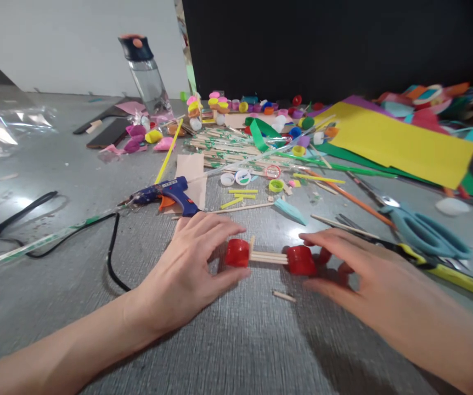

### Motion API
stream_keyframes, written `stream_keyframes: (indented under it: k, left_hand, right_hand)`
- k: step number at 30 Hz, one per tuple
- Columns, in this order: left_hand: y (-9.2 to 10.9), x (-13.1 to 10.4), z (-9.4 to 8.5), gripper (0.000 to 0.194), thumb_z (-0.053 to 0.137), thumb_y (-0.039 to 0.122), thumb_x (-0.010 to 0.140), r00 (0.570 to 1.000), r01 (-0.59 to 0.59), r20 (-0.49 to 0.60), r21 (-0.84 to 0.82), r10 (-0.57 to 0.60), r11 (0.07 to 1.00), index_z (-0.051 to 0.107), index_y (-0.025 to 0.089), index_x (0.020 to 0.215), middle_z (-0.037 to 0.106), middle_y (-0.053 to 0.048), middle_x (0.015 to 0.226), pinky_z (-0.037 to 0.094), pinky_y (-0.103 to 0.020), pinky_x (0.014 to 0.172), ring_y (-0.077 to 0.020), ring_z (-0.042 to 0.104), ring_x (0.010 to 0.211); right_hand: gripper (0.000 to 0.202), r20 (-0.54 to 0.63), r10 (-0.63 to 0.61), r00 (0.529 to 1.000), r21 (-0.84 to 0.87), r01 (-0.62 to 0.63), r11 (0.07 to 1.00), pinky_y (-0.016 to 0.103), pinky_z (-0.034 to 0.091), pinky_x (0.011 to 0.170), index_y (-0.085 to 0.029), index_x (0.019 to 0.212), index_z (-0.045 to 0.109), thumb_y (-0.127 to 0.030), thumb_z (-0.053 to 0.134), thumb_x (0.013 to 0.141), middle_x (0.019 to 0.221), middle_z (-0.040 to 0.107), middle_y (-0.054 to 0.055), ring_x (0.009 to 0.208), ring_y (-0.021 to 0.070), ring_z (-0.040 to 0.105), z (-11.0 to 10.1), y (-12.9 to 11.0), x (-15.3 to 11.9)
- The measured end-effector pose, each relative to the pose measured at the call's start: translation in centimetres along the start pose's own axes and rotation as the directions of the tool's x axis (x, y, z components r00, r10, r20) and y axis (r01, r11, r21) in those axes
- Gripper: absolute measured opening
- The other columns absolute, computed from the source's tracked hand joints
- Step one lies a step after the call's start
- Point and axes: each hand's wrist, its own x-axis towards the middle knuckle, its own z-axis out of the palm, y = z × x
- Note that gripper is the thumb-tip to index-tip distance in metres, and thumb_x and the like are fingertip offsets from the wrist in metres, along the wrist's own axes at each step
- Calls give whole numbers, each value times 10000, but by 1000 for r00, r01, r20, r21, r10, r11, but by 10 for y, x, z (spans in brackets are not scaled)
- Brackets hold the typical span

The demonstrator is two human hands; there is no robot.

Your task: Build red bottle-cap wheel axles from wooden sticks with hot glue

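Two red bottle caps (301,260) are joined by pale wooden sticks (268,257) lying side by side, with a short stick piece standing up by the left cap. My left hand (193,269) curves around the left red cap (237,253), thumb in front and fingers behind, spread apart; the thumb seems to touch it. My right hand (368,285) is at the right cap, thumb and fingers parted around it with small gaps visible. A short loose stick piece (283,296) lies on the table in front of them.
A blue glue gun (174,195) with a black cord (113,258) lies left of centre. Scissors (426,233) and a yellow-black cutter (462,277) lie right. Behind are bundled sticks (224,145), caps, yellow sheets (405,142) and a water bottle (148,79).
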Motion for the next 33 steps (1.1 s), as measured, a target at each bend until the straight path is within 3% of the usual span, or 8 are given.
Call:
stream_keyframes:
  k: [6, 12, 16, 22, 33]
  left_hand:
    - [-1, 0, 2, 376, 757, 243, 882, 999, -6, 48, -44, 8, 999, 618, 217, 1230, 698, -44, 1221, 402, -439, 1007, -249, 583, 1174]
    - [-3, 1, 6, 253, 736, 201, 903, 997, 4, 74, -94, 3, 996, 626, 205, 1131, 706, -38, 1155, 415, -426, 966, -237, 601, 1102]
    - [-5, -1, 7, 208, 751, 251, 906, 998, 5, 68, -98, 1, 995, 632, 203, 1070, 698, -26, 1108, 424, -408, 934, -230, 600, 1053]
    - [-7, -3, 9, 250, 767, 232, 891, 997, -3, 72, -104, 11, 995, 645, 202, 1107, 686, -31, 1100, 420, -401, 948, -230, 597, 1055]
    - [-7, -1, 10, 282, 801, 191, 859, 999, 9, 49, -158, -1, 987, 688, 206, 1116, 691, -10, 1091, 421, -373, 935, -206, 613, 1034]
  right_hand:
    - [313, -120, -83, 989, 31, 87, 996, 434, 480, 998, -270, 1272, 592, -455, 601, 1019, 1285, 624, 59, 1186, 256, 588, -2, -11, 3]
    - [244, -105, -131, 986, 152, 146, 977, 326, 495, 752, -234, 1197, 623, -386, 647, 1008, 990, 690, 4, 863, 188, 651, -4, -40, 25]
    - [216, -113, -175, 978, 190, 194, 962, 273, 473, 687, -202, 1154, 662, -295, 714, 967, 941, 711, -15, 776, 146, 646, 2, -50, 46]
    - [87, -51, -168, 984, 358, 175, 917, 204, 461, 649, -211, 1010, 711, -149, 669, 968, 854, 721, -75, 724, 76, 639, 8, -51, 59]
    - [144, -80, -202, 976, 359, 217, 908, 200, 457, 656, -214, 993, 704, -104, 616, 965, 840, 718, -88, 705, 62, 624, 11, -47, 55]
